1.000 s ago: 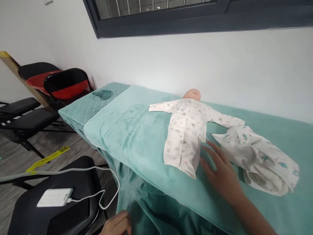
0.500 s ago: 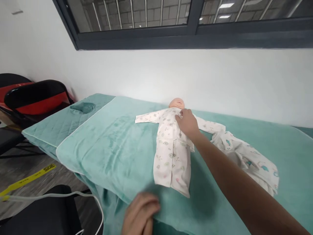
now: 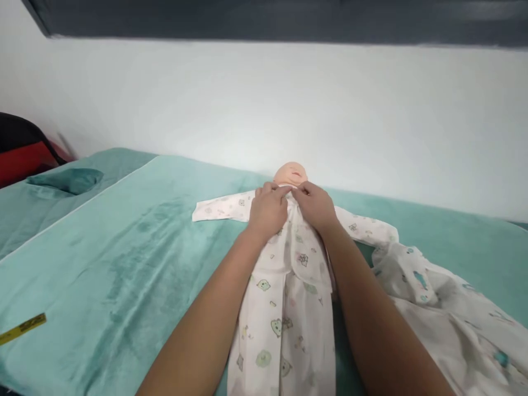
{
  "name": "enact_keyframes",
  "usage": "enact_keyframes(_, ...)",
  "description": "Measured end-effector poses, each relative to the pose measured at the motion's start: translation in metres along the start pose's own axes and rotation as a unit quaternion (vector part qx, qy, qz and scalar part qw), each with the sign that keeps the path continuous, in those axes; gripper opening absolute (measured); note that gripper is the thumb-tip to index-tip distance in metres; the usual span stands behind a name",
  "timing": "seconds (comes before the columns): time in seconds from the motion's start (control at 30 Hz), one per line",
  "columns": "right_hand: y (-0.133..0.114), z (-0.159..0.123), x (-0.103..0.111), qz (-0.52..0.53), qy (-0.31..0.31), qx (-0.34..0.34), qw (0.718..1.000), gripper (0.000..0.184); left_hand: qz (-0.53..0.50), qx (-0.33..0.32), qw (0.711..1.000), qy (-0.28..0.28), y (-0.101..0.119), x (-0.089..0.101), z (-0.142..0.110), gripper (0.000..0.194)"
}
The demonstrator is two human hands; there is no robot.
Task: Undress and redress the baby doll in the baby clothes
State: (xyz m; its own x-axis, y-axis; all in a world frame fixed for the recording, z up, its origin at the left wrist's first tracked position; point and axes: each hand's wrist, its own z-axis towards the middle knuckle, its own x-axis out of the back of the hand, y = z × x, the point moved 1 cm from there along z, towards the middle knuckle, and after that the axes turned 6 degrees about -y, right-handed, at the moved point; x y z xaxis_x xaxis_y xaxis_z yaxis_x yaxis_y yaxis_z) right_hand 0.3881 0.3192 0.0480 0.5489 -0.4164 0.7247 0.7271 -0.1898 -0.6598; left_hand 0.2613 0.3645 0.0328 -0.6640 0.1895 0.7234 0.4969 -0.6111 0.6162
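A baby doll (image 3: pixel 291 174) lies on its back with its head toward the wall, dressed in a white baby top (image 3: pixel 303 247) with small animal prints and spread sleeves. Matching white trousers (image 3: pixel 266 330) cover its legs. At the neckline, just below the doll's chin, my left hand (image 3: pixel 269 210) has its thumb and fingers closed on the top. Right beside it, my right hand (image 3: pixel 317 206) pinches the other side of the same neckline. The fingertips nearly meet, and the fastening between them is too small to make out.
A crumpled white garment (image 3: pixel 449 313) with teal prints lies right of the doll. The teal-covered bed (image 3: pixel 136 264) runs along a white wall (image 3: pixel 185 104) under a dark window frame (image 3: pixel 231 19). A face hole (image 3: pixel 68 180) and a red-and-black chair (image 3: pixel 25 151) are at the left.
My left hand has come up from the bed's front edge to the doll's neckline. My right hand has moved from the chest to the collar. The view has drawn closer.
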Motion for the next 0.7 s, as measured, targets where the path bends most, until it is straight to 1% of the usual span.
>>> enact_keyframes(0.07,0.007,0.003,0.001,0.087,0.045,0.007,0.995,0.023,0.010,-0.002,1.000,-0.015,0.000,0.001,-0.001,0.048)
enact_keyframes(0.1,0.010,0.002,0.002,0.125,0.082,-0.007,0.989,0.024,0.007,0.005,1.000,-0.012,0.000,0.002,-0.003,0.048)
enact_keyframes(0.17,0.014,-0.005,0.002,0.175,0.152,-0.042,0.972,0.025,-0.014,0.011,1.000,0.013,0.002,0.006,-0.012,0.048)
enact_keyframes(0.23,0.015,-0.019,0.001,0.198,0.197,-0.056,0.959,0.025,-0.048,-0.010,0.998,0.038,0.002,0.009,-0.026,0.046)
enact_keyframes(0.27,0.014,-0.029,0.000,0.206,0.212,-0.055,0.954,0.024,-0.065,-0.029,0.997,0.042,0.002,0.010,-0.034,0.043)
enact_keyframes(0.33,0.013,-0.052,0.000,0.230,0.232,-0.053,0.944,0.022,-0.093,-0.066,0.993,0.033,0.001,0.013,-0.054,0.036)
enact_keyframes(0.4,0.011,-0.076,0.001,0.255,0.240,-0.059,0.935,0.022,-0.109,-0.092,0.990,0.015,-0.001,0.015,-0.075,0.033)
enact_keyframes(0.43,0.009,-0.087,0.002,0.257,0.235,-0.060,0.935,0.022,-0.113,-0.100,0.988,0.006,-0.002,0.016,-0.084,0.033)
enact_keyframes(0.47,0.007,-0.097,0.003,0.244,0.220,-0.055,0.943,0.024,-0.114,-0.107,0.988,-0.006,-0.003,0.017,-0.092,0.035)
enact_keyframes(0.5,0.004,-0.105,0.004,0.214,0.191,-0.040,0.957,0.026,-0.112,-0.111,0.987,-0.017,-0.005,0.017,-0.099,0.036)
enact_keyframes(0.57,-0.005,-0.116,0.006,0.104,0.103,0.015,0.989,0.030,-0.105,-0.117,0.987,-0.038,-0.007,0.018,-0.109,0.041)
enact_keyframes(0.6,-0.010,-0.120,0.006,0.038,0.060,0.044,0.997,0.030,-0.100,-0.118,0.987,-0.045,-0.008,0.017,-0.112,0.044)
enact_keyframes(0.63,-0.014,-0.122,0.005,-0.022,0.028,0.068,0.997,0.029,-0.097,-0.119,0.987,-0.048,-0.009,0.017,-0.114,0.047)
enact_keyframes(0.7,-0.020,-0.123,0.005,-0.103,0.004,0.091,0.991,0.025,-0.089,-0.118,0.988,-0.052,-0.009,0.017,-0.115,0.053)
